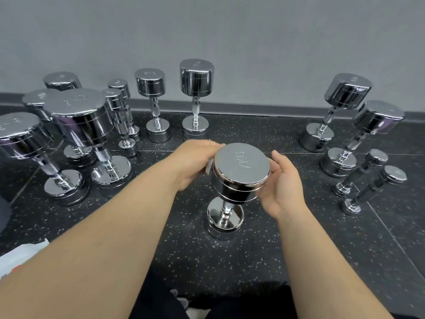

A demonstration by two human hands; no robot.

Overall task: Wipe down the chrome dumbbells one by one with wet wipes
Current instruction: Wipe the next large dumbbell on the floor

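Wiping, seemingly midway, is being done on an upright chrome dumbbell (240, 172), white wet wipe (208, 168) pinched by left hand (194, 161), right hand (284, 183) spread.

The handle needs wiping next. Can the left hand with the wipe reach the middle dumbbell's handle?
Probably yes. The left hand holds the wipe at the top head; the handle just below is bare, and the right hand is higher, at the head.
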